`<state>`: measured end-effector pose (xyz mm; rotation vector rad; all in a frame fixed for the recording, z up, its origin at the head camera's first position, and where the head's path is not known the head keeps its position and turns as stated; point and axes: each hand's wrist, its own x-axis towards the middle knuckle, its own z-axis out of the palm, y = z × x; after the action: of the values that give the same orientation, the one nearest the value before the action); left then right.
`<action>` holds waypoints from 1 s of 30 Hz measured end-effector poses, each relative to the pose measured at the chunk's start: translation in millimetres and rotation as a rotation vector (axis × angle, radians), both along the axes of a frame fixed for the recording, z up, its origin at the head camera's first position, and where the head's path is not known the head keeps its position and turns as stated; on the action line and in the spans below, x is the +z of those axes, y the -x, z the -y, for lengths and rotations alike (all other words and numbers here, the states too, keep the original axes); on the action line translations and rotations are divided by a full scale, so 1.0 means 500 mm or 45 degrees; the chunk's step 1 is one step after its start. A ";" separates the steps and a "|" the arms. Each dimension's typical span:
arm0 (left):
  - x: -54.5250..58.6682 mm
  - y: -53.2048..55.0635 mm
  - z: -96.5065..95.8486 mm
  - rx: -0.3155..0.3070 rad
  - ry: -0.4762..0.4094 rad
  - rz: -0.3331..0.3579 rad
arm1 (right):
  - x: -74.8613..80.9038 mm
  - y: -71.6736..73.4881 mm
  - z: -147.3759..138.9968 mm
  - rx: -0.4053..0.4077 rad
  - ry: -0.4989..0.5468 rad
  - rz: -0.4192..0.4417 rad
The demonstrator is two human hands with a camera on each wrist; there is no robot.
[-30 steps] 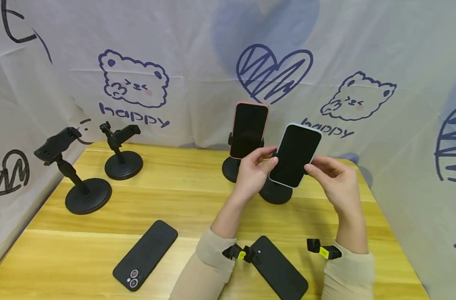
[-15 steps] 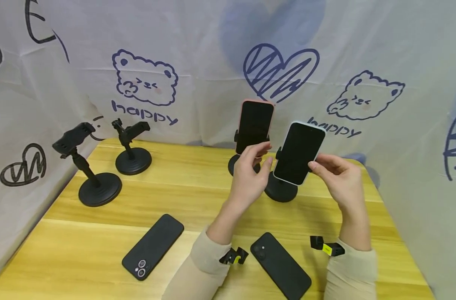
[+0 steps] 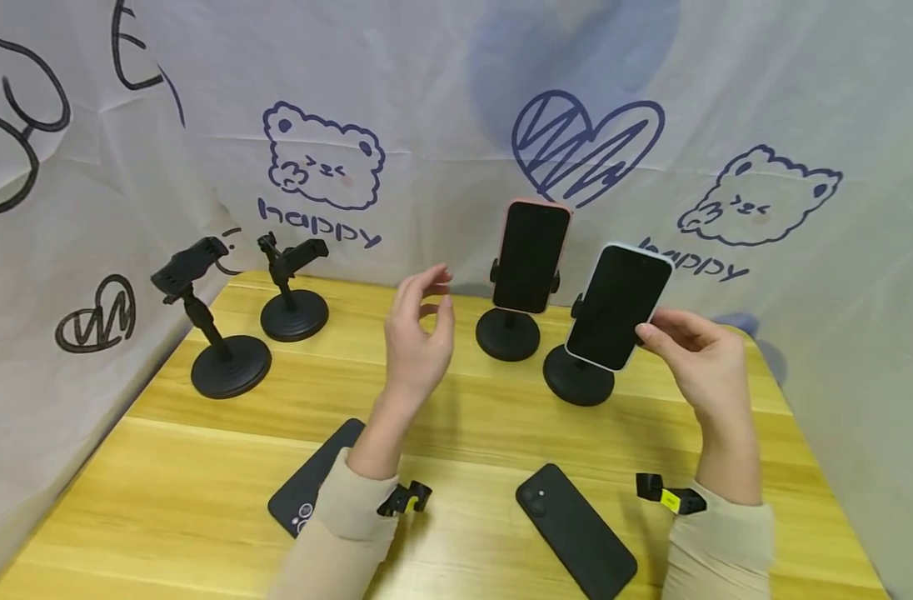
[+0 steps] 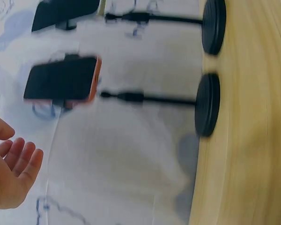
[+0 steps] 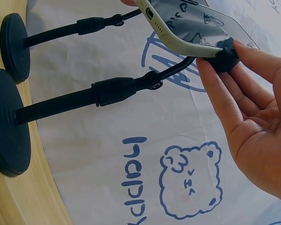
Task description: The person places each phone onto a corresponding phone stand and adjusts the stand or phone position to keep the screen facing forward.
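Note:
A phone in a pale case (image 3: pixel 620 308) sits tilted in the clamp of a black phone stand (image 3: pixel 579 379), screen toward me. My right hand (image 3: pixel 707 367) is at its right edge; in the right wrist view, thumb and fingers pinch the stand's black clamp (image 5: pixel 223 60) beside the phone's corner. My left hand (image 3: pixel 419 346) hangs in the air left of both mounted phones, fingers loosely bent, holding nothing. Nearest to it is a pink-cased phone (image 3: pixel 531 258), mounted upright on another stand (image 3: pixel 507 336). The left wrist view shows this hand (image 4: pixel 11 176) apart from that phone.
Two stands without phones, a nearer one (image 3: pixel 230 368) and a farther one (image 3: pixel 294 317), stand at the back left. A dark phone (image 3: pixel 576 529) lies face down at the front; another (image 3: pixel 314 475) is partly under my left forearm. A printed cloth (image 3: pixel 441 192) hangs behind the wooden table.
My left hand has let go of the pale phone's left side and moved left, away from both mounted phones. The right hand stays at the right edge. The head view has shifted left.

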<state>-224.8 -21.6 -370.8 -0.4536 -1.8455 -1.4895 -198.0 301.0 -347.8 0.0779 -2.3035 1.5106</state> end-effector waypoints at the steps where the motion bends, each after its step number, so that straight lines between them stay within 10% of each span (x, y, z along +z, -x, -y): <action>1: 0.000 0.002 0.016 0.025 -0.004 0.002 | -0.001 0.000 -0.002 -0.001 -0.004 0.005; 15: -0.007 0.023 0.249 0.478 0.079 0.047 | -0.012 -0.004 -0.011 0.029 0.055 0.032; 30: -0.049 0.092 0.412 0.345 -0.003 0.926 | -0.001 -0.002 0.002 0.041 0.046 0.027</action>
<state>-270.9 -227.4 -395.5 0.3924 -2.3241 -1.5779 -197.1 299.9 -348.6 0.0897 -2.3012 1.5756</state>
